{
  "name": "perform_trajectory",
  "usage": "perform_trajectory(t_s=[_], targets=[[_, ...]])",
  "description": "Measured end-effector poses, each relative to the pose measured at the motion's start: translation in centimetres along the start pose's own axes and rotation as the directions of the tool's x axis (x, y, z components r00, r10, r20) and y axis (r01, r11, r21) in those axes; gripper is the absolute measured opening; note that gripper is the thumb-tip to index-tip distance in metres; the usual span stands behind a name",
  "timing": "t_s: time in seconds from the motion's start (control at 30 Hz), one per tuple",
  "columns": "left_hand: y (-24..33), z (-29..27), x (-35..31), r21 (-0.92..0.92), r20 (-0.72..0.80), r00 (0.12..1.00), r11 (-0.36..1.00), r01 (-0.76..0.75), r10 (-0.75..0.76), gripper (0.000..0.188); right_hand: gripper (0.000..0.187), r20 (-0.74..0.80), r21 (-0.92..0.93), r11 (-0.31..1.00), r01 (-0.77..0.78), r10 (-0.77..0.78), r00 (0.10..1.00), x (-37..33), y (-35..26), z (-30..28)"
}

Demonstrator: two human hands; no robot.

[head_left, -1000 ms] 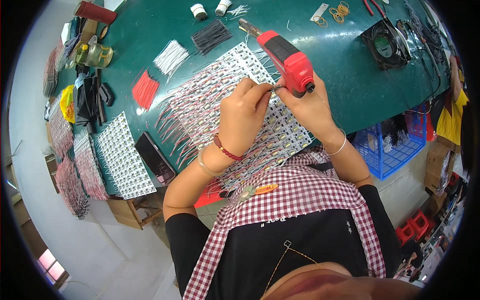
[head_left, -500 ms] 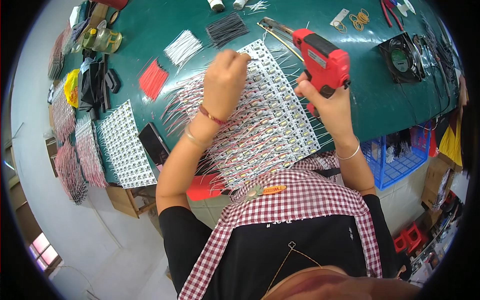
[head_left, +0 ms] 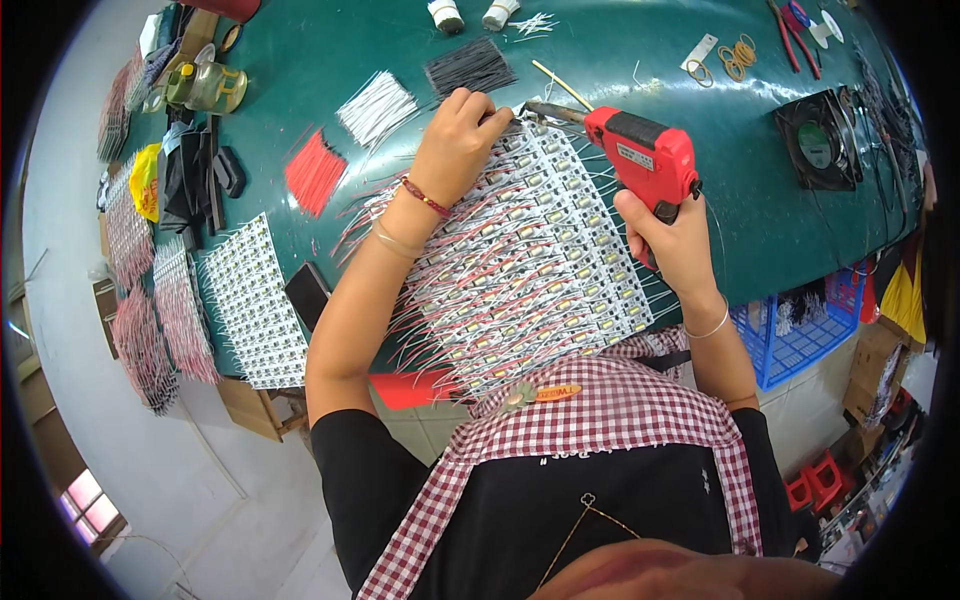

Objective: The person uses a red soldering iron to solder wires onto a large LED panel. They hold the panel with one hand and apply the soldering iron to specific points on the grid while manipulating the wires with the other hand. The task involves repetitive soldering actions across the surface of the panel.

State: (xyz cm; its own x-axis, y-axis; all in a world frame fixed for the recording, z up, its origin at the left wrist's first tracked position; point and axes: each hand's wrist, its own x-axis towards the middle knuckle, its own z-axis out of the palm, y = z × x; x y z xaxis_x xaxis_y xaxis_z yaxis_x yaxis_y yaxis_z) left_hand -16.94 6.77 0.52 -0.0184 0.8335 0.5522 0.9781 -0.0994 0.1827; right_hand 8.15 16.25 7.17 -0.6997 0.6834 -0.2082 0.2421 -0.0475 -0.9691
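A large sheet of small white circuit boards (head_left: 575,235) lies on the green table before me, with many red, white and dark wires fanning from its left part. My left hand (head_left: 455,145) is closed in a pinch at the sheet's far corner; what its fingertips hold is too small to make out. In my right hand (head_left: 672,245) is a red soldering gun (head_left: 645,160), gripped by its handle over the sheet's right side. The gun's metal tip reaches left to the far corner, close beside my left fingertips.
Bundles of red wires (head_left: 315,172), white wires (head_left: 376,108) and black wires (head_left: 468,68) lie beyond and left. Another board sheet (head_left: 258,305) and a phone (head_left: 307,294) are left. A black fan (head_left: 817,140) stands right, above a blue basket (head_left: 800,330). A yellow stick (head_left: 560,83) lies behind the gun.
The soldering gun has turned and lowered, bringing its tip from beyond the sheet to my left fingertips. My left hand has shifted slightly toward the corner. The whole view has shifted a little.
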Motion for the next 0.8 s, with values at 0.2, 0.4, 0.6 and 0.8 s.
perform_trajectory(t_s=[0.2,0.4,0.6,0.8], targets=[[0.0,0.0,0.1,0.010,0.013,1.000,1.000,-0.009,0.009,0.029,0.022,-0.026,0.005,1.000,-0.022,0.022,0.999,0.1,-0.5,0.4],[0.9,-0.1,0.4,0.041,0.018,1.000,0.999,-0.007,0.006,0.026,0.021,-0.034,-0.055,0.996,-0.066,0.064,0.997,-0.6,-0.7,0.2],[1.4,-0.3,0.7,0.057,0.025,1.000,0.998,-0.019,0.017,0.025,0.020,-0.070,0.037,0.999,-0.014,0.017,0.997,-1.1,-0.7,0.0],[1.8,-0.3,0.8,0.057,0.006,0.999,0.998,-0.039,0.039,0.025,0.019,-0.068,0.069,0.998,0.005,0.000,0.998,-1.4,-0.3,-0.2]])
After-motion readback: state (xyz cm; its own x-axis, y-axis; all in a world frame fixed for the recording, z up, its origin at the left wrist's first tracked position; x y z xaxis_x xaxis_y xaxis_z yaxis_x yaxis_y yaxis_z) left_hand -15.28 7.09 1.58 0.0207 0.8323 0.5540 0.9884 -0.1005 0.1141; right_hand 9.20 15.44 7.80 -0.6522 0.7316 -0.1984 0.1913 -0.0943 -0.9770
